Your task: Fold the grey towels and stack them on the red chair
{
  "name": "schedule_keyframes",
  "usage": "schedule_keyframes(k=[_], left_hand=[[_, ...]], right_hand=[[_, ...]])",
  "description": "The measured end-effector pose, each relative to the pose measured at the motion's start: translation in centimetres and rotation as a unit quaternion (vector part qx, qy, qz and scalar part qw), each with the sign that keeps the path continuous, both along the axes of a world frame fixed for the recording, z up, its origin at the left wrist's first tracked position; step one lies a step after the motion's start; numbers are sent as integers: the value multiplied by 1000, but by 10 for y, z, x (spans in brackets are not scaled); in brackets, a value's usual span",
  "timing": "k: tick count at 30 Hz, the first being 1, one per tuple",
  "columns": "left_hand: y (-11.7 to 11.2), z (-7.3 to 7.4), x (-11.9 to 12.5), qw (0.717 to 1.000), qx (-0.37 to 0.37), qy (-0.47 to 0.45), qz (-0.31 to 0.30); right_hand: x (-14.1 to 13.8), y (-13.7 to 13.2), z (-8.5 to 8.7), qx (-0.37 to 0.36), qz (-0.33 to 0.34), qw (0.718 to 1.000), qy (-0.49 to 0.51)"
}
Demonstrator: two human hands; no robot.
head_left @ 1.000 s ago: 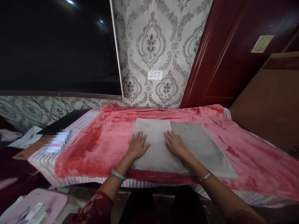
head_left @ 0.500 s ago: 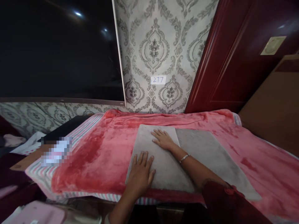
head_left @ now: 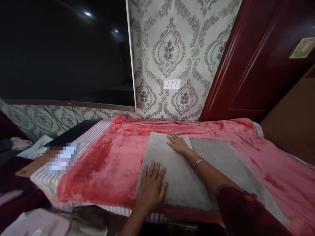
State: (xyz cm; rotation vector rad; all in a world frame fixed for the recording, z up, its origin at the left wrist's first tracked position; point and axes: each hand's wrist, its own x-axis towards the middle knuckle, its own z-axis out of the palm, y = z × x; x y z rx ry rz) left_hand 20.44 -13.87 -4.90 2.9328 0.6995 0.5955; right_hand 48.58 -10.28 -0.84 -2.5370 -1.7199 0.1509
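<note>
A grey plush cloth [head_left: 177, 177] lies flat, with one part folded over so that a thicker double layer sits on the left and a single layer spreads to the right. My left hand [head_left: 151, 186] rests palm down on the near left edge of the folded part, fingers spread. Farther back, near the fold's top edge, my right hand [head_left: 179, 143] also lies flat on the cloth with its fingers apart. A bracelet [head_left: 199, 162] circles the right wrist. Under the cloth is a pink-red plush blanket [head_left: 118, 147] with a striped border.
Behind stands a patterned wall with a paper label [head_left: 171, 84] reading 277. A large dark screen [head_left: 64, 55] is at the left, a dark red door panel [head_left: 236, 78] at the right. A pink object [head_left: 46, 223] sits at the lower left, near a brown board [head_left: 31, 164].
My right hand has slid slightly away and to the right over the cloth. My left hand stays at about the same spot on it. The whole view has shifted a little.
</note>
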Motion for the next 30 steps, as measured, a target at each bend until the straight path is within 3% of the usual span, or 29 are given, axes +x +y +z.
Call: schedule_keyframes(k=[2,5,7,9,20,30], left_hand=[[-1,0,0,1000,-1,-2,0],[-1,-1,0,1000,1,-3,3],[-1,-2,0,1000,5,-3,5],[-1,-3,-1,1000,11,-2,2],[1,-15,-2,999,24,-25,-5],[0,-8,-2,1000,23,-16,-2]], right_hand=[[-17,2,3,24,19,999,-11],[-52,8,2,60,159,985,-4],[-70,15,-1,41,257,965,22],[-76,26,-5,18,290,956,37],[-37,88,-7,12,163,986,34],[-37,92,-8,25,131,991,28]])
